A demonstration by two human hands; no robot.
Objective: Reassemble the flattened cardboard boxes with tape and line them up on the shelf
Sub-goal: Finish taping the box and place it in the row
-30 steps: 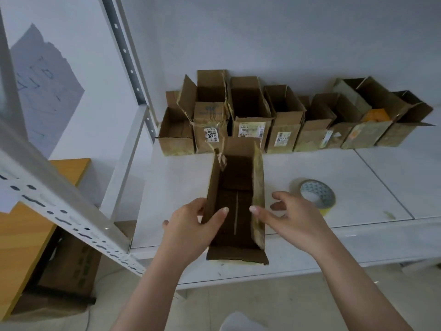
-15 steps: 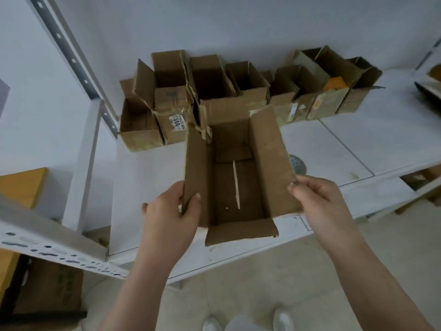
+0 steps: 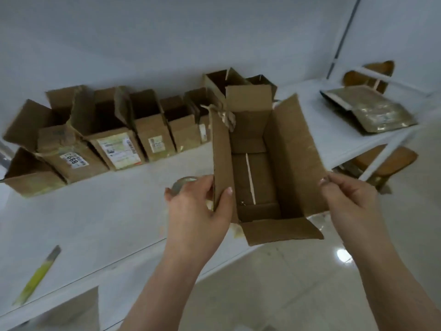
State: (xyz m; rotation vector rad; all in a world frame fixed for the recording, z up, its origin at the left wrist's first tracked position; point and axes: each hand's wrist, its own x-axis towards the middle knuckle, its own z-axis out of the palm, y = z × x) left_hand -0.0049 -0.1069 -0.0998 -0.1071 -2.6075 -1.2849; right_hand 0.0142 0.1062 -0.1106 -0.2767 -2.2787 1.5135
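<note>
Several boxes (image 3: 152, 130) line the shelf (image 3: 95, 223) at ten o'clock; left hand (image 3: 198, 211) and right hand (image 3: 346, 199) pinch one open box (image 3: 262, 168), unplaced.

A yellow-handled utility knife with a grey blade (image 3: 37, 275) lies at about 8 o'clock, tilted with its blade end toward 1 o'clock. At 2 o'clock a wooden chair with an orange-brown seat (image 3: 386, 161) stands, partly hidden. A glossy pale tiled floor (image 3: 274, 290) fills 5 to 6 o'clock, with a bright light reflection at 4 o'clock. A plain white wall (image 3: 167, 32) spans 12 o'clock, crossed near 1 o'clock by a thin grey upright rail (image 3: 343, 37).
</note>
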